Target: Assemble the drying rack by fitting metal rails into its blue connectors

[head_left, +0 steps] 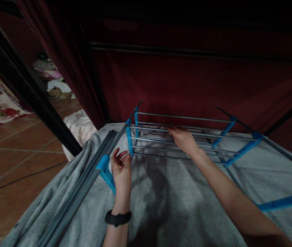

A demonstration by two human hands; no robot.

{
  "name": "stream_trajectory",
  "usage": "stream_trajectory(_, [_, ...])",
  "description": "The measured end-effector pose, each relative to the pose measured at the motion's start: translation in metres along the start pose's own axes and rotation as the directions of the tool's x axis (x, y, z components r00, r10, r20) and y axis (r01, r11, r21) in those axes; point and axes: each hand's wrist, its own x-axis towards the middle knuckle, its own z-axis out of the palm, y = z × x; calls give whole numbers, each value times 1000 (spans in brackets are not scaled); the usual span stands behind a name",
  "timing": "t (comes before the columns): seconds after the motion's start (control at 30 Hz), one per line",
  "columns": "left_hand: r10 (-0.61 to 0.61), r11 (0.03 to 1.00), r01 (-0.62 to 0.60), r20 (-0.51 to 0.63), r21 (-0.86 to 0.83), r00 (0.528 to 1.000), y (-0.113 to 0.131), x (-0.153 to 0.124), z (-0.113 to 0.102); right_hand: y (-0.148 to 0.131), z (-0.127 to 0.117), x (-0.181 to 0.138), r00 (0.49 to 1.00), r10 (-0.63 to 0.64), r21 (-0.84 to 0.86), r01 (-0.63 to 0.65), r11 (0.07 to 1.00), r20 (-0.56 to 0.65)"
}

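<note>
A rack of grey metal rods [182,137] joined by blue plastic connectors lies on a grey cloth [166,199]. My left hand [121,168], with a black band on its wrist, has its fingers curled loosely next to a blue connector [106,169] at the rack's left side; whether it grips the connector is hidden. My right hand [183,139] reaches forward and rests fingers-down on the rods in the middle of the rack.
Several loose grey rods [84,185] lie in a bundle on the cloth at the left. Dark red fabric walls [187,82] with black frame poles stand behind and to the left. Brown tiled floor [14,151], a floral cloth and scattered items lie at the far left.
</note>
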Motion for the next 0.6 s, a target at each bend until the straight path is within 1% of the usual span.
stream_trajectory(0.2, [-35, 999, 35, -1, -17, 999, 0, -1, 1, 2, 2, -1, 1000, -13, -8, 13, 1000, -4])
stream_trajectory(0.47, [-69, 997, 69, 3, -43, 998, 2, -2, 2, -1, 2, -3, 996, -13, 8, 14, 1000, -90])
stream_trajectory(0.6, [-80, 996, 80, 5, -39, 997, 3, -2, 3, -3, 2, -2, 996, -5, 8, 5, 1000, -87])
